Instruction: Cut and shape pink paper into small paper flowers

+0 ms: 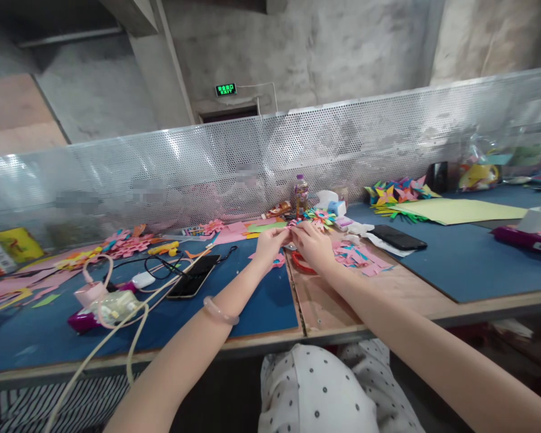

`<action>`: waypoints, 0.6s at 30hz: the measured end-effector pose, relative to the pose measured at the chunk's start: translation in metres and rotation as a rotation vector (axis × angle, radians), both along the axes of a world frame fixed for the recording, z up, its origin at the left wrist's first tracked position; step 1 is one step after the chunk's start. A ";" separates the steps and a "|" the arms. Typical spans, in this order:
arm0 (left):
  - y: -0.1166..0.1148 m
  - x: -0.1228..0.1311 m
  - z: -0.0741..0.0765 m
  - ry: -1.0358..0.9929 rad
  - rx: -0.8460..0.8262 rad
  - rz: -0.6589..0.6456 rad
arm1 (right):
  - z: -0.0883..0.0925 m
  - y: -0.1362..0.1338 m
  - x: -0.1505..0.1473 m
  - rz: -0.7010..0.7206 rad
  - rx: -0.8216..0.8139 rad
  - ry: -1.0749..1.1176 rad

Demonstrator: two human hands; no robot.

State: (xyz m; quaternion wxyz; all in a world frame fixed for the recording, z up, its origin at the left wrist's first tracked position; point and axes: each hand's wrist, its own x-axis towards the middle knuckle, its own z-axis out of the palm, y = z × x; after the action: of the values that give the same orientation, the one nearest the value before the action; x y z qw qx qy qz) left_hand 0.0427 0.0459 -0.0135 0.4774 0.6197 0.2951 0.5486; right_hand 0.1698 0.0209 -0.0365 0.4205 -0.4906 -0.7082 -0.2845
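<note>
My left hand [270, 245] and my right hand [313, 245] meet over the middle of the table, fingers closed in a pinch. Between their fingertips shows a small pink paper piece [293, 223], mostly hidden by the fingers. Beneath my right hand lie scissors with red handles [303, 263], partly covered. Pink and blue paper strips [358, 257] are heaped to the right of that hand. A folded pink paper piece [278, 260] rests under my left hand. Just behind my hands sits a multicoloured paper flower [319, 218].
A phone [196, 276] with cables and a purple power strip [83, 322] lie left. Another black phone [399, 237], yellow-green paper sheets [460, 210] and folded paper stars [401, 191] are right. A drink bottle [301, 192] stands before the perforated metal screen [198, 156].
</note>
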 end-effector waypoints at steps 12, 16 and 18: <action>0.002 -0.002 0.000 -0.017 0.058 -0.037 | -0.003 -0.002 -0.007 -0.065 -0.066 -0.077; 0.003 -0.002 0.000 -0.013 0.062 -0.020 | -0.003 -0.003 -0.009 -0.066 -0.080 -0.077; 0.003 -0.002 0.000 -0.017 0.059 -0.028 | -0.003 -0.005 -0.010 -0.048 -0.085 -0.061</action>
State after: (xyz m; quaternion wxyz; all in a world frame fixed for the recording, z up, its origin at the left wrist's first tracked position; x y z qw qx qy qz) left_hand 0.0403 0.0493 -0.0132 0.4689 0.6330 0.2664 0.5555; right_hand 0.1594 0.0164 -0.0395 0.3706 -0.5161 -0.7202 -0.2786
